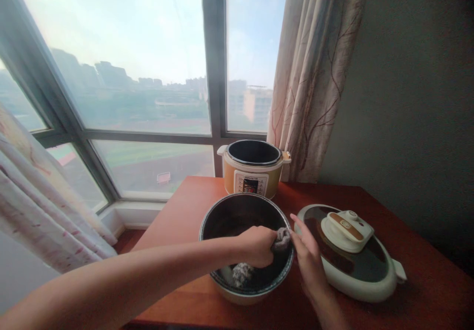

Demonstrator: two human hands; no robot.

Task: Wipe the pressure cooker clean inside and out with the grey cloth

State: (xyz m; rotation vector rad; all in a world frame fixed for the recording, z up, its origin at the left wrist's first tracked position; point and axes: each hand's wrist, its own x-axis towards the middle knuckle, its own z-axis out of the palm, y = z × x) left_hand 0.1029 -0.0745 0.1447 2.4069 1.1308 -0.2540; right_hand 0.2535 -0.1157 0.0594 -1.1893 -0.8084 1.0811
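Note:
My left hand (258, 245) reaches into a round cooking pot (244, 216), its fingers closed around a bunched grey cloth (282, 239). The cloth is against the inside of the pot's right wall, near the rim. My right hand (308, 251) is at the right rim, thumb side by the cloth, one finger stretched out along the outside; it grips the pot's edge. Low inside the pot shows a mottled grey-white patch (242, 274), partly behind my left forearm; I cannot tell whether it is cloth or a reflection. The pot is dark inside and stands upright.
Behind the pot stands an electric cooker (231, 177) with its top uncovered. A large glass lid (370, 288) with a cream rim and handle lies to the right. All rest on a reddish-brown table (177, 231). Windows and curtains (314, 73) stand beyond.

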